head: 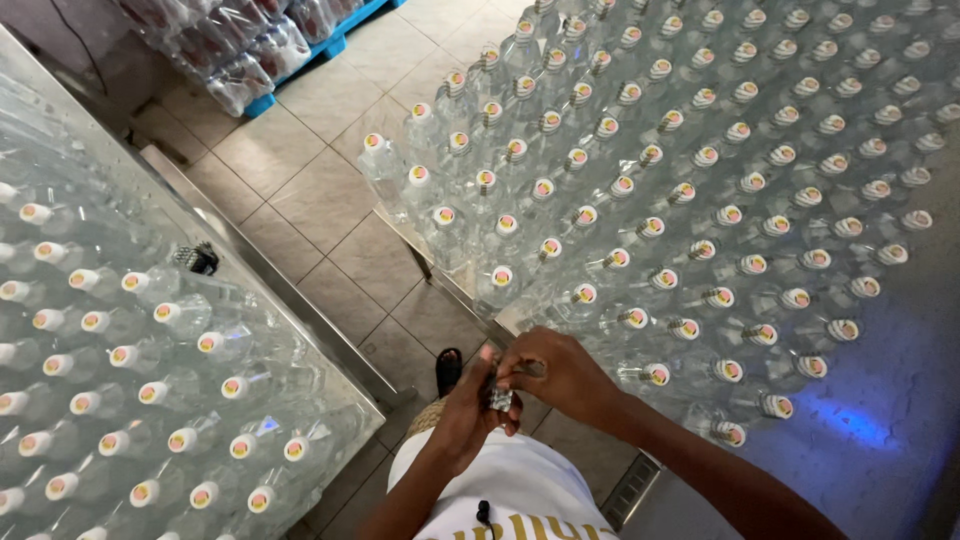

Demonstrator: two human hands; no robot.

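My left hand (pixel 462 412) and my right hand (pixel 560 375) meet in front of my body, near the front corner of the right table. Together they pinch a small silvery object (pixel 500 399) between the fingertips; what it is cannot be told. Just beyond my hands stand several clear plastic bottles (pixel 585 295) with white caps, tightly packed in rows on the right table (pixel 880 430).
A second metal table (pixel 300 310) on the left carries several more clear capped bottles (pixel 150 392). Between the tables runs a beige tiled floor aisle (pixel 330 215). Shrink-wrapped bottle packs (pixel 240 60) sit on a blue pallet at the back. My sandalled foot (pixel 448 370) shows below.
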